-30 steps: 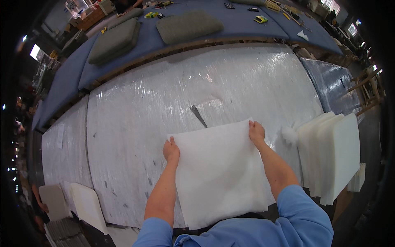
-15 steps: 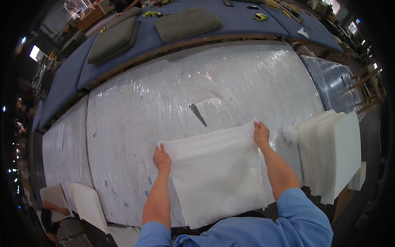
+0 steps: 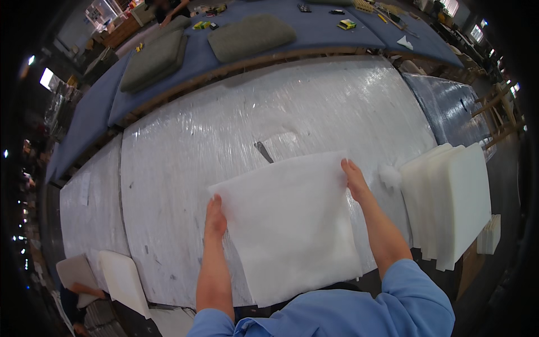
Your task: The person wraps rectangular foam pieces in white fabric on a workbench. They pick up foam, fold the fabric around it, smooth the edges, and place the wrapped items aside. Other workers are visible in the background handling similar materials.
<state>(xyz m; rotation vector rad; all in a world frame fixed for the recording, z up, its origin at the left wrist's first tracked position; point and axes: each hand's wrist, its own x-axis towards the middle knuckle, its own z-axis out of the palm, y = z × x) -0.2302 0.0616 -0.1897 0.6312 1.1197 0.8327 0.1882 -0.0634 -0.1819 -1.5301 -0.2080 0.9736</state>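
Workshop setting: a long worktop (image 3: 185, 168) wrapped in clear plastic film fills the middle of the view, and a blue-covered bench (image 3: 314, 28) runs along behind its far edge. On the worktop, a white sheet of wadding (image 3: 286, 224) lies flat at the near edge, toward the right half, with its lower part hanging over that edge. The left hand (image 3: 215, 216) rests on the sheet's left far corner, fingers extended and close together, pressing or pinching the edge; whether the thumb is under the sheet cannot be told. The right hand (image 3: 355, 178) is at the sheet's right far corner, fingers likewise extended on the edge. A dark narrow tool (image 3: 263, 151) lies on the worktop just beyond the sheet's far edge. A small tuft of white fibre (image 3: 389, 175) sits just beside the right hand. A stack of white foam slabs (image 3: 449, 202) stands at the right end of the worktop. Two grey cushions (image 3: 250, 36) (image 3: 154, 59) lie on the blue bench.
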